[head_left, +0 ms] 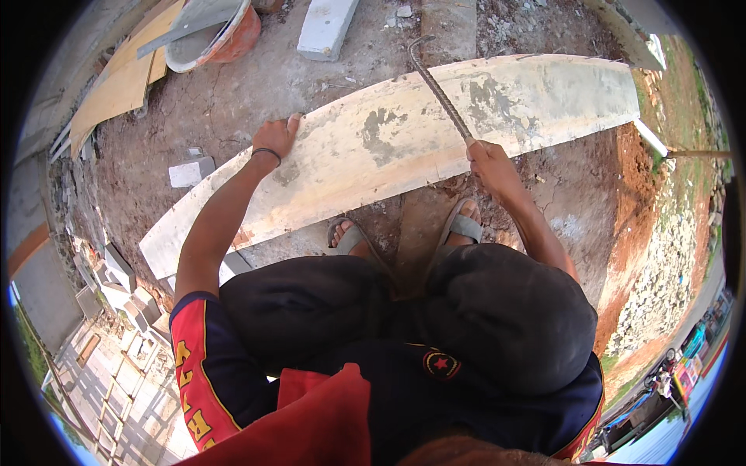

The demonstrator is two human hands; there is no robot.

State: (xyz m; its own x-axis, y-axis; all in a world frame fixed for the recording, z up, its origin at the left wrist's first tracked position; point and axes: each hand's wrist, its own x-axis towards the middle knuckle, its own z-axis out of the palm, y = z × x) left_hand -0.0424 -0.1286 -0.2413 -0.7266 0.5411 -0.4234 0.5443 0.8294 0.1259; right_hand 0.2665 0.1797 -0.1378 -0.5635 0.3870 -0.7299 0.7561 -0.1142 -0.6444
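Observation:
I squat over a long pale wooden plank (404,132) stained with dried cement, lying across bare ground. My left hand (277,137), with a dark band on the wrist, presses flat on the plank's upper left edge. My right hand (486,159) grips the lower end of a ribbed steel rod (437,87). The rod slants up and left across the plank, and its hooked tip lies past the far edge. My two sandalled feet (404,233) stand just below the plank.
An orange bucket (216,35) with a grey tool in it stands at the top left beside yellow boards (124,81). A white block (326,27) lies at the top, a smaller one (190,172) left of the plank. Red earth (633,217) drops away on the right.

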